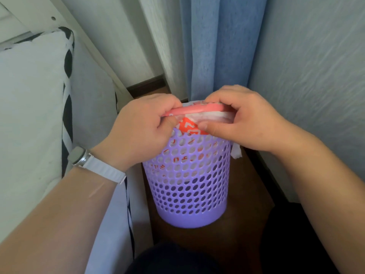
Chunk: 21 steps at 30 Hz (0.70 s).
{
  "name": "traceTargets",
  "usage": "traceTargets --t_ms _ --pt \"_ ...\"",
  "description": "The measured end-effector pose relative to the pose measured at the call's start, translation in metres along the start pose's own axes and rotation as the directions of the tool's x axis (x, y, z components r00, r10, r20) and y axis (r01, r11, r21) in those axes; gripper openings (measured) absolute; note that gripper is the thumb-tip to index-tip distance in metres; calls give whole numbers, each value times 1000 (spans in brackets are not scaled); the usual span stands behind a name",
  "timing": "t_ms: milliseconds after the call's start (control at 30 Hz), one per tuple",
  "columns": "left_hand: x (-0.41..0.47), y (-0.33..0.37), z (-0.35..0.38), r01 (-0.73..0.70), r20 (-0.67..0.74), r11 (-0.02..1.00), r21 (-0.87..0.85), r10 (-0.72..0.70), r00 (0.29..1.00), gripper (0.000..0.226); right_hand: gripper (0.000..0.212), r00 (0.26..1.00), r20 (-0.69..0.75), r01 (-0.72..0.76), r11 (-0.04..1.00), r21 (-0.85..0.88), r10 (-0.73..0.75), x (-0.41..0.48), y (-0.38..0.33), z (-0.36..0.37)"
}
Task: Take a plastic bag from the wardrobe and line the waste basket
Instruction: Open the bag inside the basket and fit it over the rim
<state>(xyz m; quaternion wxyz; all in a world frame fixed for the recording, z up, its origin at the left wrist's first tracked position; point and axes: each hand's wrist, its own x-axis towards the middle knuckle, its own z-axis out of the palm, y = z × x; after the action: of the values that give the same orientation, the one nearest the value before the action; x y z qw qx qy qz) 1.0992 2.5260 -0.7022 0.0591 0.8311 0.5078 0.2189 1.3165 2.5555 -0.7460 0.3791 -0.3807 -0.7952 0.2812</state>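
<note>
A purple perforated waste basket (187,186) stands upright on the brown floor in the middle of the view. A white plastic bag (209,117) with orange-red print hangs inside it and shows through the holes. A pink ring (195,109) lies across the basket's top over the bag's edge. My left hand (142,127) grips the ring and bag at the left of the rim. On the right of the rim my right hand (243,123) pinches the ring and bag. A bit of white bag (236,152) hangs outside on the right.
A bed with a white, black-striped cover (31,107) runs along the left. A blue curtain (219,46) hangs behind the basket. A pale wall (316,76) closes in on the right. My dark-clothed knees (173,258) are at the bottom. The basket sits in a narrow gap.
</note>
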Motion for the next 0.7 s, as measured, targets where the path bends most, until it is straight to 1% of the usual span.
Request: traceTargets --t_ms 33,67,167,233,400,567,633,700 --pt "0 -2 -2 11 -15 1000 -17 -11 1000 13 37 1000 -10 2 1000 -11 -2 0 2 -2" --pt "1 -3 -3 19 -27 999 -32 -20 999 12 36 1000 -20 -20 1000 16 20 0 4 -5" --pt "1 -1 -5 36 -43 998 -58 -39 998 15 36 994 -38 -100 986 136 107 0 10 -9" --pt "1 -1 -5 46 -52 995 -84 -51 997 14 35 991 -58 -114 984 140 123 1 12 -9" --pt "0 0 -4 90 -61 981 -173 -102 993 12 37 982 -124 -137 989 54 143 2 11 -5" --pt "-1 -1 -5 117 -60 963 -243 -135 989 14 41 976 -220 -39 993 -107 14 0 5 2" --pt "-1 -2 -7 103 -53 965 -241 -119 992 14 42 975 -220 -34 991 -131 4 -2 5 5" --pt "-2 0 -10 82 -35 975 -208 -91 995 20 40 981 -195 -28 991 -129 2 -2 4 7"
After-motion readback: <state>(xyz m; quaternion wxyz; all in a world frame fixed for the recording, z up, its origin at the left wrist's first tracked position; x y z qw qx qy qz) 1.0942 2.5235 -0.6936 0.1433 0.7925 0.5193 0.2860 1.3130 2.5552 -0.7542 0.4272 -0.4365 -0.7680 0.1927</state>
